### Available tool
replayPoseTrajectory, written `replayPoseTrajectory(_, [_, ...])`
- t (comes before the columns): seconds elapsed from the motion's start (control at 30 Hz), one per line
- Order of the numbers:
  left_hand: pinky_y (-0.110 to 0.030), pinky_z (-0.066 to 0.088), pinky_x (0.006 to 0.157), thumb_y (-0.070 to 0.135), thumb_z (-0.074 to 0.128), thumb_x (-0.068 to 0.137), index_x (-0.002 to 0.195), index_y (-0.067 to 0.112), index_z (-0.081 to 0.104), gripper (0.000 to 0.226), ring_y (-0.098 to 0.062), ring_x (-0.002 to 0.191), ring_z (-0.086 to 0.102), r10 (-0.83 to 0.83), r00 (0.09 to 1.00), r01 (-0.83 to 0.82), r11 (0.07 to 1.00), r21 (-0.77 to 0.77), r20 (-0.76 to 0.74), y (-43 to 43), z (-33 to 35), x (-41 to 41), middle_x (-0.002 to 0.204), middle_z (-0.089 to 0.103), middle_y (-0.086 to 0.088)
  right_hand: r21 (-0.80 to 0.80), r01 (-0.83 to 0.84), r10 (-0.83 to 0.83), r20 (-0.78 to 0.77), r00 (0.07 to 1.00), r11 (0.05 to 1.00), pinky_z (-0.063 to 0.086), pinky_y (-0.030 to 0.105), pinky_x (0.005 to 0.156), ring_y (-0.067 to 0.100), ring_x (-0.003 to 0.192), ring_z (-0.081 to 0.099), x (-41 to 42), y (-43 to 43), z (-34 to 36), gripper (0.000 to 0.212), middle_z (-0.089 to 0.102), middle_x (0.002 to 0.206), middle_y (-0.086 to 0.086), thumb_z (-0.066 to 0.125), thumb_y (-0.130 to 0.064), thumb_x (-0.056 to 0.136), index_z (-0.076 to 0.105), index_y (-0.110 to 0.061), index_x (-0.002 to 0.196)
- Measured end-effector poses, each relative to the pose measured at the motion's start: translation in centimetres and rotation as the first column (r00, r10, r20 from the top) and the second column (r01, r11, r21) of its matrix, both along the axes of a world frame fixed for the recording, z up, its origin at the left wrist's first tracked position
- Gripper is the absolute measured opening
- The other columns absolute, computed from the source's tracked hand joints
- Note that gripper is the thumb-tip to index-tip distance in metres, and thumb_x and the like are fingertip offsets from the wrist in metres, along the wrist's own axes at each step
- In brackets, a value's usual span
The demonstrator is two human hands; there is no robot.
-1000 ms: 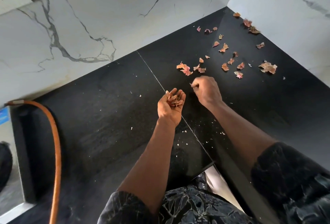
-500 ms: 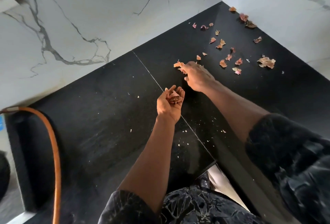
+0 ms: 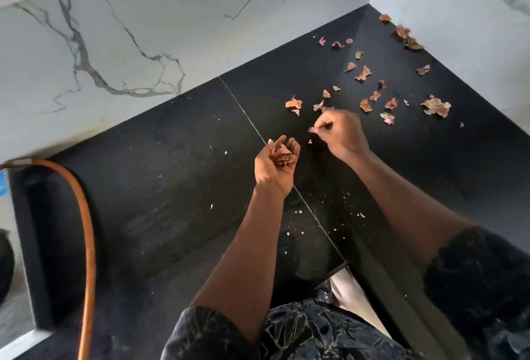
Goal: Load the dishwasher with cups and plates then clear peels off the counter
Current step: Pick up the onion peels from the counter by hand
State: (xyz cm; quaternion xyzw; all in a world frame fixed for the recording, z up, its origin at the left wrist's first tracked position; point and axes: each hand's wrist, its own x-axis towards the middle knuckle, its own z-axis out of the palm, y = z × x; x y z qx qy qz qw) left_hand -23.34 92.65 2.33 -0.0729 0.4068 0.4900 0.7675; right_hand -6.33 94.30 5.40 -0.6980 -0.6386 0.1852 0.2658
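- The gathered peels [image 3: 282, 156], thin, papery and pinkish-brown, lay bunched in the palm of the left hand [image 3: 271, 170]. That hand was turned palm up above the counter [image 3: 172, 187], its fingers curled loosely round the bunch like a cup.
- One small peel [image 3: 312, 129] was pinched at the fingertips of the right hand [image 3: 342, 136], whose fingers were curled in tight. This hand sat just beyond and to the right of the left one, near it but apart. Whether it touched the counter could not be told.
- The loose peels [image 3: 294, 103] lay scattered on the black surface beyond the right hand. A larger clump [image 3: 436, 106] lay far to the right, with many small pieces between.
- More pieces trailed back to the corner, where a few [image 3: 410, 41] lay close against the right wall.
- A thin seam [image 3: 243, 110] ran diagonally across the counter and passed under the left hand.
- Tiny white crumbs [image 3: 299, 212] dotted the surface near the forearms.
- White marble walls [image 3: 143, 29] with grey veins met behind the counter.
- An orange hose [image 3: 89, 230] curved down along the counter's left side.
- A dark patterned shirt [image 3: 301, 336] filled the bottom edge, with a matching sleeve on the right arm.
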Motion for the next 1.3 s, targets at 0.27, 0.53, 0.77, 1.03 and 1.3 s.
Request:
replayPoseTrajectory(0.27, [-0.042, 0.053, 0.099, 0.022, 0.043, 0.103, 0.104, -0.001, 0.067, 0.033, -0.031, 0.099, 0.066, -0.028, 0.999, 0.027, 0.999, 0.020, 0.028, 0.5, 0.4, 1.1, 0.107, 0.069, -0.019, -0.060, -0.284, 0.264, -0.225, 0.938, 0.957, 0.053, 0.013, 0.066, -0.005, 0.071, 0.068, -2.4, -1.8, 4.7, 0.007, 0.073, 0.086, -0.007, 0.075, -0.006, 0.087, 0.076, -0.007, 0.095])
replayPoseTrajectory(0.53, [-0.040, 0.057, 0.092, 0.022, 0.045, 0.103, 0.120, -0.005, 0.062, 0.036, -0.035, 0.107, 0.065, 0.028, 0.995, -0.028, 1.000, 0.007, 0.092, -0.3, 0.3, -0.4, 0.115, 0.065, -0.025, -0.262, 0.260, -0.214, 0.194, 0.958, 0.929, 0.050, 0.033, 0.087, 0.026, 0.103, 0.064, 3.4, 0.2, -1.4, 0.022, 0.067, 0.115, 0.013, 0.068, -0.014, 0.094, 0.069, -0.004, 0.114])
replayPoseTrajectory(0.77, [-0.041, 0.057, 0.091, 0.022, 0.045, 0.103, 0.115, -0.005, 0.063, 0.035, -0.034, 0.099, 0.068, 0.040, 0.997, -0.043, 0.998, 0.036, 0.066, -0.1, 0.5, -0.7, 0.108, 0.066, -0.025, -0.170, -0.044, 0.104, 0.365, 0.925, 0.984, 0.051, 0.035, 0.089, 0.026, 0.110, 0.058, -2.9, -0.4, -2.3, 0.034, 0.059, 0.120, 0.011, 0.071, -0.022, 0.094, 0.064, -0.007, 0.124])
replayPoseTrajectory(1.03, [-0.039, 0.058, 0.088, 0.024, 0.046, 0.103, 0.115, -0.005, 0.064, 0.036, -0.034, 0.100, 0.068, 0.083, 0.994, -0.085, 0.996, 0.033, 0.069, 0.0, 0.5, -2.5, 0.111, 0.067, -0.024, -0.154, 0.234, -0.200, 0.206, 0.958, 0.960, 0.048, 0.033, 0.093, 0.027, 0.115, 0.055, -0.4, 0.4, -2.5, 0.053, 0.051, 0.129, 0.013, 0.079, -0.017, 0.086, 0.057, -0.009, 0.133])
replayPoseTrajectory(1.3, [-0.040, 0.058, 0.090, 0.025, 0.046, 0.103, 0.123, -0.005, 0.062, 0.039, -0.034, 0.103, 0.068, 0.063, 0.996, -0.064, 0.998, 0.007, 0.061, 0.1, 0.4, -1.2, 0.116, 0.066, -0.024, -0.165, 0.033, 0.007, 0.237, 0.972, 0.986, 0.055, 0.038, 0.097, 0.025, 0.111, 0.064, -0.5, 0.6, -2.8, 0.034, 0.067, 0.122, 0.009, 0.067, -0.001, 0.092, 0.069, -0.014, 0.123])
